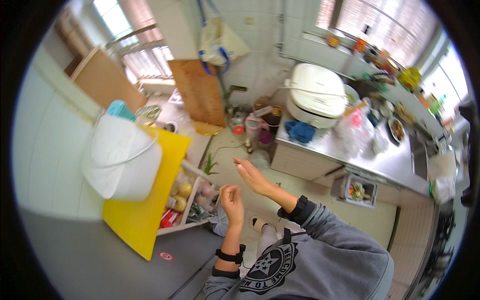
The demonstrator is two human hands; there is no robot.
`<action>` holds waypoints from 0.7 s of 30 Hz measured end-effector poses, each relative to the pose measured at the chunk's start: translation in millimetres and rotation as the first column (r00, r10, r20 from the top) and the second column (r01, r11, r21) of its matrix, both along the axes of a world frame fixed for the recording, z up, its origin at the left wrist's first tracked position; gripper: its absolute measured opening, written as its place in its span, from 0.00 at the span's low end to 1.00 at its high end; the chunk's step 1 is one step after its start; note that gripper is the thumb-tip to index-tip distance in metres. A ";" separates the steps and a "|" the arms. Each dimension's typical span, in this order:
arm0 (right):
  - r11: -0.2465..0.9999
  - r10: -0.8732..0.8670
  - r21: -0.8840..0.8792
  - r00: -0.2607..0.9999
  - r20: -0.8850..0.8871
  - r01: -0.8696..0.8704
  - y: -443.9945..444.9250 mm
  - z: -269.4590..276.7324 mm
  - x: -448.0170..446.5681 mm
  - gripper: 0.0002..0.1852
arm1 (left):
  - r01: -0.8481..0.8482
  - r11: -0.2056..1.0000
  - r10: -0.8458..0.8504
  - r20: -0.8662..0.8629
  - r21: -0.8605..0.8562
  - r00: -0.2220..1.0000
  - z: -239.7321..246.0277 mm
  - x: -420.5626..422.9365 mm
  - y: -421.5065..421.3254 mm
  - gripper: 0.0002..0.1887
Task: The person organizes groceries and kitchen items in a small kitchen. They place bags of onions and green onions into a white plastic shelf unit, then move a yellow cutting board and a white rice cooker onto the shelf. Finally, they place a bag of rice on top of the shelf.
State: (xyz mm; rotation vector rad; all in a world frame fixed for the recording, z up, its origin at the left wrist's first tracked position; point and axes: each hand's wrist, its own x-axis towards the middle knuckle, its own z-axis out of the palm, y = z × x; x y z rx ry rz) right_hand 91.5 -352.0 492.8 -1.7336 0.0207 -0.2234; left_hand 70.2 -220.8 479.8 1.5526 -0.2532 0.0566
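Note:
My left hand (231,200) is raised before my body with its fingers loosely bent and nothing visible in it. Just beyond it, my right hand (253,177) is held out nearly flat, also empty, its palm turned towards the left. The two hands are apart from each other. Nearest to my left hand is a white-framed storage rack (192,197) holding yellow round produce (183,189), a red packet (169,218) and bagged vegetables. A pale plastic bag (219,221) hangs at its corner. Green leaves (210,165) stick out near the rack's far end.
A white bucket (125,161) stands on a yellow board (161,180) at left. The steel counter (322,144) carries a white rice cooker (317,93), a blue cloth (300,131) and plastic bags (356,131). An open waste bin (362,204) hangs at its front. A wooden board (198,93) leans behind.

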 end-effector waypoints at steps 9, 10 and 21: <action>0.977 -0.212 -0.041 0.976 -0.048 0.211 -107.3 16.8 -167.0 0.25 | 0.410 0.912 -0.405 -0.108 0.026 0.908 -3.2 -105.9 -135.5 0.04; 0.957 -0.290 -0.044 0.956 -0.044 0.288 -124.6 16.3 -194.9 0.25 | 0.461 0.887 -0.461 -0.007 0.037 0.887 -1.7 -126.9 -156.0 0.05; 0.616 -0.771 0.052 0.616 -0.163 0.786 -260.7 21.1 -546.0 0.26 | 0.960 0.263 -0.959 0.085 -0.093 0.271 5.6 -421.3 -343.1 0.13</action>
